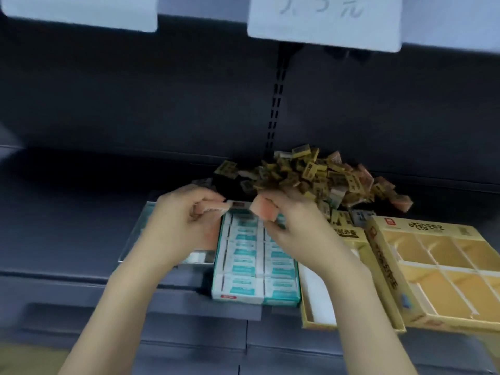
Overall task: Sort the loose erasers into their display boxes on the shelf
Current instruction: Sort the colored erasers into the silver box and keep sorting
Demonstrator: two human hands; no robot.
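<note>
This is a shop, at a stationery display. A dark metal shelf has a slotted upright in its back panel, and white paper price labels hang from the shelf edge above, one with a handwritten price. On the shelf, open display boxes stand side by side: a teal-and-white box full of packed erasers and yellow boxes, with a heap of loose small erasers behind them.
</note>
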